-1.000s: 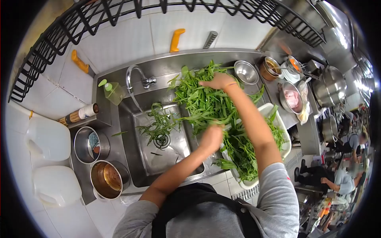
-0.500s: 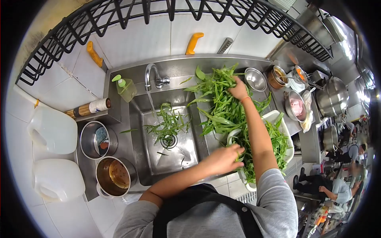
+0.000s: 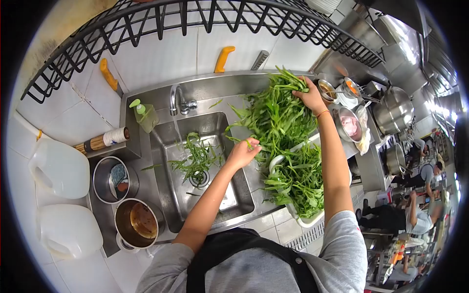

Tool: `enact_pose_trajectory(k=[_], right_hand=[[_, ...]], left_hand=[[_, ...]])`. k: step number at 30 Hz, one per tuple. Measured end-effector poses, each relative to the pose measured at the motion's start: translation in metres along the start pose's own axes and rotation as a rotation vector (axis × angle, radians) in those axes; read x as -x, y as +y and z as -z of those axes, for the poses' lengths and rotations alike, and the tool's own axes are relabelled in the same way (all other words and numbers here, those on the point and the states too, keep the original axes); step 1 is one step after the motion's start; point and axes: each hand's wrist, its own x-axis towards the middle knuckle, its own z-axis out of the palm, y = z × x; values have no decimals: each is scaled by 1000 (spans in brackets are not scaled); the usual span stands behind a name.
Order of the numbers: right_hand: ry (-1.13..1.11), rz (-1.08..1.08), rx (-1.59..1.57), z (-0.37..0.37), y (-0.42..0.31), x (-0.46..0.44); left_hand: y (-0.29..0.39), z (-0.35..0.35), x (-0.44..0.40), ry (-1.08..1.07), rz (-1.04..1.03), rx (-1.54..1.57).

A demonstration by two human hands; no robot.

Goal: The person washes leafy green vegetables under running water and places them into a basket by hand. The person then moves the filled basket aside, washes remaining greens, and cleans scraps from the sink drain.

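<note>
A large heap of long-leaved greens (image 3: 273, 110), resembling water spinach, covers the counter right of the sink. My right hand (image 3: 310, 95) is closed around stems at the heap's far right side. Near the sink's right edge, my left hand (image 3: 243, 153) pinches a small green stem piece between thumb and fingers. More greens fill a white basket (image 3: 312, 220) close to my body, below my right forearm. Loose sprigs (image 3: 196, 157) lie in the steel sink (image 3: 227, 195) around the drain, while water runs from the tap (image 3: 177, 100).
Left of the sink stand two pots (image 3: 138, 224), a soap bottle (image 3: 145, 117) and white jugs (image 3: 61, 168). Orange-handled knives (image 3: 224, 59) hang behind. A black rack (image 3: 205, 14) overhangs the sink. Bowls, one with pale meat (image 3: 349, 124), sit right. Several people work farther right.
My right hand has moved to the far right side of the heap, gathering stems. My left hand has left the basket, moving up and left towards the sink. The view has shifted slightly.
</note>
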Motion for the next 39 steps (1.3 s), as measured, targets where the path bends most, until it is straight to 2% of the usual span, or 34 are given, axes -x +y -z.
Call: enact_pose_trajectory(k=[3,5,8,9,10,11,13,14,15,17,18,19,21,22,25,27,29,30,31,32,33,35,37,38,39], right_hand=[[169,8,-139,17,-25,-2],[206,45,-160,31,-21,-12],[165,63,-221,41,-42,-6],[162,98,-267,43,-55,-3],[150,45,-442,39,-77,8],[142,48,-438,35,-86,12],[107,52,-647,23,-99,19],[64,24,-672,14,-104,23],[20,-23,-655,3,-108,26],[-41,-94,-723,-34,-122,40],[-83,-131,-712,-54,-124,45],[-128,-169,-699,-75,-124,49],[-267,-141,-729,-126,-105,52],[-317,-221,-738,-152,-97,56],[-480,-358,-792,-223,-83,68],[-544,-429,-851,-263,-68,71],[-623,-520,-914,-295,-55,68],[-635,-521,-918,-308,-51,69],[-648,-557,-918,-318,-50,71],[-658,-593,-916,-328,-49,72],[-627,-403,-687,-335,-50,76],[-773,-211,-628,-346,-47,84],[-738,-208,-548,-348,-42,82],[-685,-307,-663,-341,-48,79],[-626,-404,-777,-334,-53,76]], left_hand=[[-16,-7,0,32,5,12],[-38,-12,-5,37,-20,13],[-47,-10,-10,66,77,72],[-49,-8,-14,126,103,198],[-47,-4,-17,188,129,326],[-46,0,-20,195,129,332],[-42,13,-23,304,298,704],[-50,19,-26,280,280,844],[-51,28,-28,295,278,846],[-55,47,-29,313,332,1319],[-44,57,-24,358,383,1429],[-46,66,-20,381,378,1432],[-51,86,-7,252,-32,1587],[-49,99,1,273,-67,1654],[-50,135,27,439,-34,1607],[-78,156,39,448,-54,1638],[-98,172,45,575,73,1497],[-110,178,50,503,-18,1502],[-118,178,51,514,-19,1499],[-125,177,51,624,67,1343],[-128,176,51,727,151,1184],[-133,177,51,708,212,1077],[-69,174,63,656,-28,857],[-78,175,58,653,12,1018],[-78,174,53,650,10,1021]])
